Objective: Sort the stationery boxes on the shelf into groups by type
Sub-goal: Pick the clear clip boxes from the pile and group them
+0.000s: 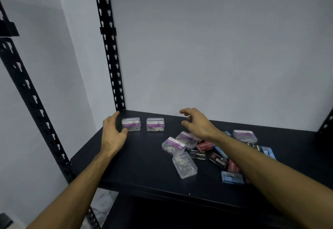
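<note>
A black shelf (144,165) runs bare along its near left edge, a slotted black post (110,48) rising at the far left corner. Two clear boxes marked "PAPER CLIP" stand side by side at the far left; the left hand (112,133) curls thumb and fingers around the left box (131,124), the second box (155,124) just beside it. The right hand (196,123) hovers loosely spread, holding nothing, over a jumbled pile (216,153) at right, where a black box (197,154) reads "Staples".
</note>
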`<state>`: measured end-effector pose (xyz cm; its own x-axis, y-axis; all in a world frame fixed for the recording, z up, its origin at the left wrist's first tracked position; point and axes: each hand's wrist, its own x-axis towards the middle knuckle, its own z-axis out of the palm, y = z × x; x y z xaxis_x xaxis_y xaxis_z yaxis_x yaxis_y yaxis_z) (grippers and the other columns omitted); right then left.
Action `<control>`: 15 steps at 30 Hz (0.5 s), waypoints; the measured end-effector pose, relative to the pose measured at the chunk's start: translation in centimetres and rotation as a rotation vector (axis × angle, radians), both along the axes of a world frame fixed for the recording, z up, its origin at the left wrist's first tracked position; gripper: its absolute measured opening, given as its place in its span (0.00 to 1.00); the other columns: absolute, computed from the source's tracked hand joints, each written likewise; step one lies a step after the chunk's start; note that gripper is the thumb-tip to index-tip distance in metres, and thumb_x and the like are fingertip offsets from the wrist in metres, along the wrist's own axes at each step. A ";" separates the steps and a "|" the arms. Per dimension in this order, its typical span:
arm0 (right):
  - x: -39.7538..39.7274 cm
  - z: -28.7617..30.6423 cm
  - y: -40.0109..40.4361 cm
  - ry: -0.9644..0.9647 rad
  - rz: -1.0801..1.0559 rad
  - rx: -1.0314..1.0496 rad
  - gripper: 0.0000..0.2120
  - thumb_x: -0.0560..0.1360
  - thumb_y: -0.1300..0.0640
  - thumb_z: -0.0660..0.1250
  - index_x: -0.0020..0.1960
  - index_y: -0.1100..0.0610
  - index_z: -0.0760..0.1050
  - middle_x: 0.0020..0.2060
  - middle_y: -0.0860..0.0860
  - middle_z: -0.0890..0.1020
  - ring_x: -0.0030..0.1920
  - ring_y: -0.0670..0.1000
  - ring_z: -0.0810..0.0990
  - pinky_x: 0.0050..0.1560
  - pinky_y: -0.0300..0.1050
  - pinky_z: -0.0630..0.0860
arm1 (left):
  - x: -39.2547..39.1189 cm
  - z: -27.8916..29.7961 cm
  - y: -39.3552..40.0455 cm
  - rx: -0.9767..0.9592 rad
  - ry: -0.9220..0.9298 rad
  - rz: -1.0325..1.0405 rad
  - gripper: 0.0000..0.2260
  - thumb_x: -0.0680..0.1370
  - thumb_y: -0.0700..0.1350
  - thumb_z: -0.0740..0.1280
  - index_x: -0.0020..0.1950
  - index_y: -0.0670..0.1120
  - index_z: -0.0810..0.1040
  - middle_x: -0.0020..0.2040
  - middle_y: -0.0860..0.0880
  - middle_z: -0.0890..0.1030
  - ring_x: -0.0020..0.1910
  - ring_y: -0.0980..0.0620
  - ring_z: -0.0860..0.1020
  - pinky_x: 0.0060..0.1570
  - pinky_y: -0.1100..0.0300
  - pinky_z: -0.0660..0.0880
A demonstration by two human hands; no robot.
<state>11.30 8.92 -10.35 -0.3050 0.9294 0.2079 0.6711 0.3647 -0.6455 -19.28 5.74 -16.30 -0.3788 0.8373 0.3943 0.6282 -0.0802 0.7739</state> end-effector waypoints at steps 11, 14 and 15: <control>8.7 1.0 -5.0 -0.018 -0.151 0.056 0.14 0.80 0.57 0.66 0.65 0.55 0.76 0.60 0.51 0.77 0.57 0.48 0.77 0.57 0.40 0.71 | 9.8 4.8 -1.8 0.131 0.124 -0.286 0.18 0.78 0.41 0.68 0.68 0.48 0.75 0.61 0.50 0.73 0.52 0.57 0.74 0.55 0.62 0.76; 11.2 0.6 -5.9 -0.003 -0.203 0.042 0.13 0.80 0.58 0.66 0.64 0.56 0.77 0.60 0.51 0.78 0.56 0.46 0.76 0.56 0.39 0.71 | 13.1 4.9 -1.3 0.026 0.129 -0.420 0.14 0.79 0.44 0.68 0.65 0.50 0.77 0.60 0.50 0.75 0.55 0.55 0.76 0.59 0.58 0.76; 12.1 0.4 -6.1 0.008 -0.223 0.032 0.13 0.80 0.58 0.66 0.64 0.55 0.77 0.60 0.51 0.78 0.56 0.46 0.76 0.54 0.40 0.72 | 14.0 4.7 -1.2 -0.016 0.139 -0.459 0.15 0.79 0.45 0.68 0.66 0.50 0.77 0.61 0.50 0.75 0.57 0.54 0.76 0.61 0.55 0.76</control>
<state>23.37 2.78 -9.95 -0.0905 0.9665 0.2401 0.7321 0.2280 -0.6419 -5.30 4.59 -11.58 0.0866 0.9121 0.4007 0.6282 -0.3622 0.6887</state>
